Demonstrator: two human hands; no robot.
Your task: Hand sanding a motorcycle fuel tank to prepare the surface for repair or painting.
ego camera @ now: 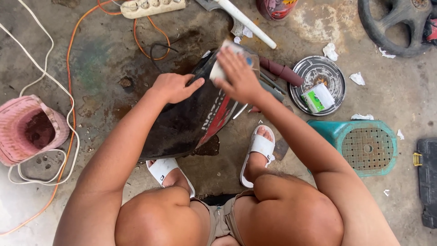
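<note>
So the black fairing point(191, 116) leans on the floor between the feet, propped so its face tilts up. Left hand point(175, 87) lies flat, fingers spread, pinning it steady. Right hand point(239, 75) curls around a pale pad point(218, 70) pressed near the top edge, probably for rubbing.

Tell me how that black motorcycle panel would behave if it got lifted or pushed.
The black panel looks like thin moulded plastic, so probably light and slightly flexible. Its glossy curved surface may be slippery. It rests on the concrete floor, steadied by the left hand, so it might rock.
</note>
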